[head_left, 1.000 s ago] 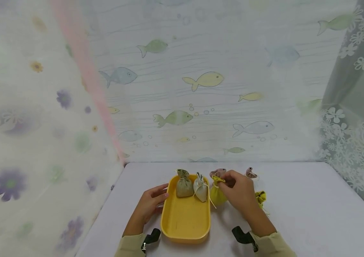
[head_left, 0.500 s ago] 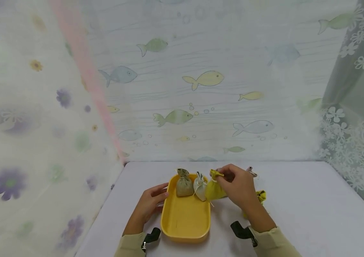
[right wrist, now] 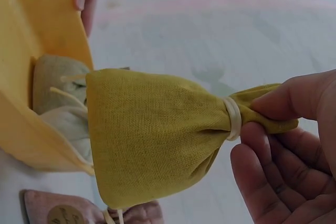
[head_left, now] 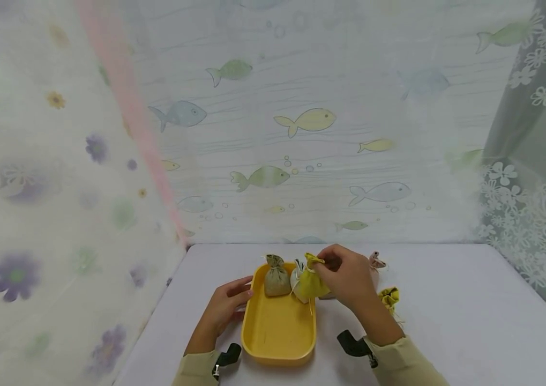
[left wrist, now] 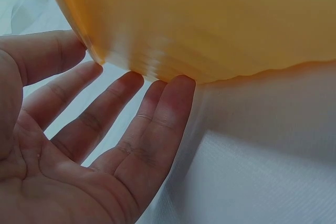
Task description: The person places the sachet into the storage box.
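Observation:
My right hand pinches the gathered top of a yellow drawstring pouch between thumb and fingers. The pouch hangs over the right rim of a yellow plastic tray, in front of a white pouch. That white pouch and an olive-green pouch stand in the far end of the tray. My left hand touches the tray's left outer wall, its fingers nearly straight against it in the left wrist view.
Right of the tray lies a pink pouch with a round label, mostly behind my right hand in the head view. Another pinkish pouch and a second yellow pouch lie farther right on the white tablecloth.
My right hand has lifted the yellow pouch from beside the tray and carried it left over the rim. The left hand and the tray have stayed put.

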Action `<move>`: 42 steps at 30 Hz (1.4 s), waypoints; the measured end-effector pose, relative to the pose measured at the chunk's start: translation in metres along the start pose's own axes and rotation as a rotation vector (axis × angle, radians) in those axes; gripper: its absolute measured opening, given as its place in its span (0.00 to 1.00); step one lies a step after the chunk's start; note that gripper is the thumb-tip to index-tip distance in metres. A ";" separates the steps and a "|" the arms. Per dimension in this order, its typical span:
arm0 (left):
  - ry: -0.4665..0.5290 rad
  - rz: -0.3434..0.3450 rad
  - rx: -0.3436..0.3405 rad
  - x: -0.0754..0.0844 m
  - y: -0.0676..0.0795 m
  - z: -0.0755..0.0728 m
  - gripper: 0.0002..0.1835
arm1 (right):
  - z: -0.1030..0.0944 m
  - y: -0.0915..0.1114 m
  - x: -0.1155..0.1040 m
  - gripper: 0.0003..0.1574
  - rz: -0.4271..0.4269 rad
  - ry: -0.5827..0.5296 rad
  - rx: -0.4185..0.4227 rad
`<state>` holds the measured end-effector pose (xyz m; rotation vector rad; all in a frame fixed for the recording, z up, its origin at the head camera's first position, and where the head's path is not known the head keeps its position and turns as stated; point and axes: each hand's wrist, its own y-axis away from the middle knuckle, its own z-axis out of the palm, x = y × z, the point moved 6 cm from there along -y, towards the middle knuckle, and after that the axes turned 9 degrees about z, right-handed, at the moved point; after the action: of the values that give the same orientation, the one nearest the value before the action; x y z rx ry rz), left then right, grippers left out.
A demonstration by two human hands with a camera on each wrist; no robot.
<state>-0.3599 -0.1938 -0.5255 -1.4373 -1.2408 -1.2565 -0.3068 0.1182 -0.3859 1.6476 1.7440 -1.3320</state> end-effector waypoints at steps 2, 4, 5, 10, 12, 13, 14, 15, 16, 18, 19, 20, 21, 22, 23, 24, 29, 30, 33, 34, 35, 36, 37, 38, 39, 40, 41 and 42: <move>-0.003 -0.003 -0.001 0.000 0.001 0.001 0.28 | 0.003 0.001 -0.003 0.06 -0.007 -0.016 -0.014; -0.006 -0.004 -0.001 0.000 0.002 0.001 0.29 | 0.006 0.001 -0.005 0.06 -0.014 -0.030 -0.024; -0.005 -0.003 -0.001 0.000 0.002 0.001 0.29 | 0.008 0.001 -0.006 0.06 -0.015 -0.034 -0.028; -0.003 0.006 0.001 0.001 0.001 0.000 0.29 | 0.017 0.001 -0.010 0.05 0.000 -0.040 -0.052; -0.002 0.009 0.001 0.002 0.000 0.000 0.29 | 0.021 0.001 -0.011 0.05 0.007 -0.045 -0.060; 0.000 0.008 0.000 0.001 0.000 0.000 0.29 | 0.023 0.001 -0.012 0.05 0.010 -0.048 -0.064; 0.001 0.006 -0.001 0.001 0.000 0.000 0.29 | 0.025 0.001 -0.012 0.06 0.011 -0.048 -0.064; 0.001 0.005 0.000 0.001 0.000 0.000 0.29 | 0.026 0.001 -0.012 0.06 0.007 -0.049 -0.063; 0.001 0.004 0.000 0.001 0.000 0.001 0.29 | 0.028 0.001 -0.012 0.06 -0.004 -0.053 -0.061; 0.002 0.001 0.002 0.002 0.000 0.001 0.29 | 0.032 0.001 -0.012 0.07 -0.021 -0.062 -0.060; 0.003 0.000 0.004 0.002 0.001 0.001 0.29 | 0.033 0.001 -0.013 0.07 -0.029 -0.067 -0.062; 0.001 0.001 0.006 0.002 0.001 0.001 0.29 | 0.035 0.001 -0.013 0.07 -0.033 -0.073 -0.067; 0.000 0.001 0.008 0.002 0.000 0.001 0.29 | 0.037 0.000 -0.013 0.07 -0.041 -0.081 -0.073; -0.002 0.003 0.010 0.002 0.000 0.001 0.29 | 0.039 0.000 -0.014 0.07 -0.045 -0.088 -0.079; -0.003 0.002 0.011 0.002 0.000 0.001 0.29 | 0.041 0.000 -0.014 0.07 -0.044 -0.088 -0.085; -0.005 0.004 0.013 0.002 0.000 0.001 0.29 | 0.043 0.000 -0.014 0.07 -0.041 -0.085 -0.090; -0.015 0.005 0.018 0.002 0.000 0.000 0.29 | 0.055 -0.001 -0.014 0.07 0.004 -0.083 -0.121; -0.017 0.007 0.019 0.001 -0.001 0.000 0.29 | 0.057 -0.001 -0.013 0.07 0.018 -0.094 -0.130; -0.017 0.007 0.020 0.002 -0.001 0.000 0.29 | 0.064 -0.001 -0.013 0.07 0.045 -0.116 -0.154; -0.018 0.012 0.019 0.002 -0.001 0.000 0.29 | 0.066 -0.001 -0.013 0.07 0.052 -0.115 -0.159; -0.014 0.011 0.020 0.002 0.000 0.001 0.29 | 0.069 -0.001 -0.013 0.07 0.056 -0.116 -0.167; -0.014 0.013 0.018 0.003 0.000 0.001 0.29 | 0.071 -0.001 -0.012 0.07 0.057 -0.107 -0.169; -0.013 0.013 0.017 0.003 0.000 0.001 0.29 | 0.073 -0.001 -0.012 0.07 0.055 -0.097 -0.169; -0.014 0.017 0.015 0.003 0.000 0.001 0.29 | 0.075 -0.001 -0.012 0.07 0.059 -0.091 -0.171; -0.013 0.017 0.013 0.003 0.001 0.001 0.29 | 0.078 -0.001 -0.011 0.07 0.066 -0.090 -0.178; -0.012 0.017 0.011 0.003 0.001 0.001 0.29 | 0.080 -0.001 -0.011 0.07 0.072 -0.086 -0.183; -0.009 0.013 0.010 0.003 0.001 0.001 0.29 | 0.081 -0.001 -0.010 0.07 0.077 -0.079 -0.186; -0.008 0.013 0.008 0.002 0.001 0.001 0.29 | 0.083 0.000 -0.010 0.08 0.084 -0.074 -0.192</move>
<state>-0.3585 -0.1931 -0.5232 -1.4439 -1.2387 -1.2375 -0.3311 0.0443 -0.4167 1.5291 1.6838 -1.1355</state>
